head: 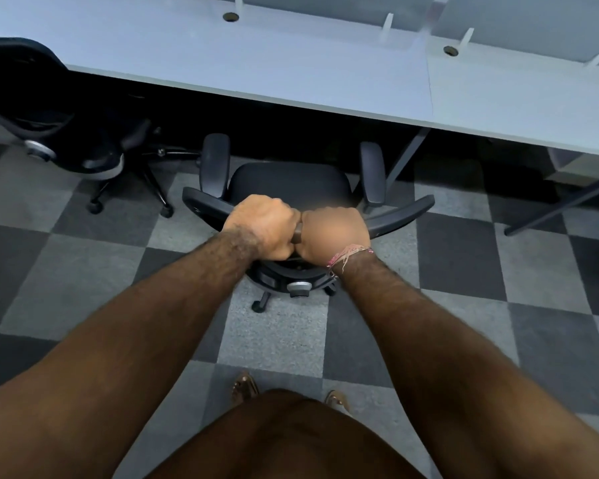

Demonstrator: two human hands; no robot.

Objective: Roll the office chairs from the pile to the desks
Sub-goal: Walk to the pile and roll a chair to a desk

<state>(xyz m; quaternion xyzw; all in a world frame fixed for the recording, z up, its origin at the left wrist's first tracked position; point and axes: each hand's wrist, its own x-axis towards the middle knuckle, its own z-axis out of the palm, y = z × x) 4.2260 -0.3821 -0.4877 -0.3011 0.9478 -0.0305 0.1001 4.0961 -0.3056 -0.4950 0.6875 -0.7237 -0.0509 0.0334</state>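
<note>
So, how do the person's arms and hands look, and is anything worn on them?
Both forearms are bare and hairy, with no sleeves in view. The right hand has a pink and pale thread bracelet with loose ends at the wrist. The left hand wears nothing visible. Part of the right hand is blurred.

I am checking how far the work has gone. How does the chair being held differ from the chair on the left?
Held chair: both hands, left hand and right hand, grip its back top; it faces the desk squarely, seat short of the edge. Left chair: nobody touches it; it stands turned at an angle, its back near the desk edge. Both are black office chairs on casters.
</note>
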